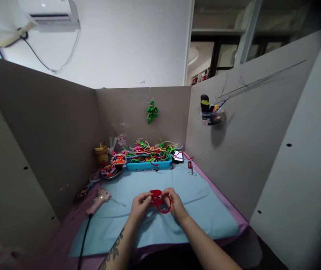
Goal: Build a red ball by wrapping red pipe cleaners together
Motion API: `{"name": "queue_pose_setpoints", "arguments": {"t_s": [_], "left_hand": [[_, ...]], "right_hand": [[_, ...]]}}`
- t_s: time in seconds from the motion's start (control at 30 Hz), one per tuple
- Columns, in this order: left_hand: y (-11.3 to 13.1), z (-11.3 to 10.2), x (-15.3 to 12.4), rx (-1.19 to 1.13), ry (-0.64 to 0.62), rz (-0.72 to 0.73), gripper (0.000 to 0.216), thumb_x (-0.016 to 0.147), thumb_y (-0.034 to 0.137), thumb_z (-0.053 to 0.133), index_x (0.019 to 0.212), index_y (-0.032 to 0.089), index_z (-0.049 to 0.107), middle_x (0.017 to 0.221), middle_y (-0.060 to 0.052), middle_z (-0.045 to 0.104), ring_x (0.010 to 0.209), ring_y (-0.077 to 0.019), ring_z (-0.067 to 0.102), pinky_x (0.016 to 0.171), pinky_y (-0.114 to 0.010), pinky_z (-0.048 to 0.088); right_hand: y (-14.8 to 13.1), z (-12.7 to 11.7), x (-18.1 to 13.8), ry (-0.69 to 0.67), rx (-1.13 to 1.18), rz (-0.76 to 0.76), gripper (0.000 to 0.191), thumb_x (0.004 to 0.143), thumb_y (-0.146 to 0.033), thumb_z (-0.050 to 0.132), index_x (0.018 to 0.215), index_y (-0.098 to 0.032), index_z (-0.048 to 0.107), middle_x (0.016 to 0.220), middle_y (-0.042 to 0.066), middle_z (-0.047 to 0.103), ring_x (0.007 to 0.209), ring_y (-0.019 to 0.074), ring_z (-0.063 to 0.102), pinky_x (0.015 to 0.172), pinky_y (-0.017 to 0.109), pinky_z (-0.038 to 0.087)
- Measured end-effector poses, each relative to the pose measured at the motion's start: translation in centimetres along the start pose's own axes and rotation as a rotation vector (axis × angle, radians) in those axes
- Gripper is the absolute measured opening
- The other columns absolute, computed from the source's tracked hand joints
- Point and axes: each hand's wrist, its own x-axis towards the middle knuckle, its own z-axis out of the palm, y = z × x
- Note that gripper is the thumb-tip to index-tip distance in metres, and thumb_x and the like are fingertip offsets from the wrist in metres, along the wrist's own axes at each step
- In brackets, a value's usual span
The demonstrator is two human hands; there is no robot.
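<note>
Both hands hold a red pipe-cleaner piece (156, 196) a little above the blue cloth. My left hand (141, 204) pinches its left edge between thumb and fingers. On the other side my right hand (175, 202) grips it with bent fingers. A loose red pipe-cleaner end (164, 212) curves in a loop below the piece, close to the right hand. The fingertips cover part of the piece, and its exact shape is too small to make out.
A pink glue gun (99, 201) lies on the left with its cord trailing forward. Behind, a blue tray (149, 165) holds many coloured pipe cleaners, beside a bowl (111, 173). Scissors (192, 172) lie at the back right. Grey panels (138, 129) enclose the table.
</note>
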Motion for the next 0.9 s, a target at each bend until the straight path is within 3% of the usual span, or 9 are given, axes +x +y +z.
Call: {"name": "queue_pose_setpoints", "arguments": {"t_s": [0.17,0.37,0.5,0.7,0.9], "left_hand": [[-0.2,0.0,0.2,-0.047,0.008,0.003,0.037,0.069,0.048,0.072,0.085,0.014,0.076,0.088,-0.014,0.075,0.081,-0.0263,0.068,0.078,-0.038,0.051],[-0.2,0.2,0.2,-0.098,-0.043,-0.044,0.038,0.069,0.045,0.073,0.088,0.013,0.074,0.083,-0.014,0.076,0.073,-0.0241,0.069,0.073,-0.036,0.052],[-0.1,0.2,0.1,-0.098,-0.031,-0.031,0.038,0.068,0.045,0.074,0.089,0.014,0.074,0.091,-0.014,0.076,0.083,-0.027,0.07,0.08,-0.039,0.052],[-0.2,0.2,0.2,-0.104,-0.009,-0.011,0.038,0.069,0.045,0.074,0.089,0.014,0.074,0.091,-0.015,0.076,0.083,-0.0271,0.07,0.081,-0.04,0.052],[-0.7,0.2,0.2,-0.068,-0.013,0.009,0.035,0.071,0.044,0.073,0.091,0.015,0.074,0.096,-0.015,0.075,0.09,-0.028,0.068,0.086,-0.041,0.051]], "right_hand": [[-0.7,0.1,0.0,-0.033,0.057,0.069,0.018,0.09,-0.033,0.051,0.082,-0.021,0.062,0.08,0.004,0.062,0.077,0.018,0.06,0.072,0.029,0.049],[-0.9,0.2,-0.1,-0.067,0.174,0.179,0.022,0.091,-0.04,0.045,0.083,-0.022,0.054,0.074,0.002,0.062,0.067,0.0164,0.06,0.066,0.028,0.05],[-1.0,0.5,-0.2,-0.017,0.037,0.104,0.014,0.089,-0.031,0.053,0.082,-0.02,0.059,0.082,0.003,0.063,0.078,0.0181,0.06,0.073,0.029,0.049],[-0.9,1.2,-0.5,0.104,-0.129,-0.005,0.007,0.085,-0.018,0.057,0.08,-0.02,0.062,0.081,0.003,0.061,0.077,0.018,0.058,0.071,0.029,0.048],[-1.2,0.8,-0.4,0.072,-0.164,-0.076,0.011,0.083,-0.017,0.06,0.073,-0.022,0.062,0.073,0.002,0.062,0.075,0.0191,0.056,0.07,0.031,0.046]]}}
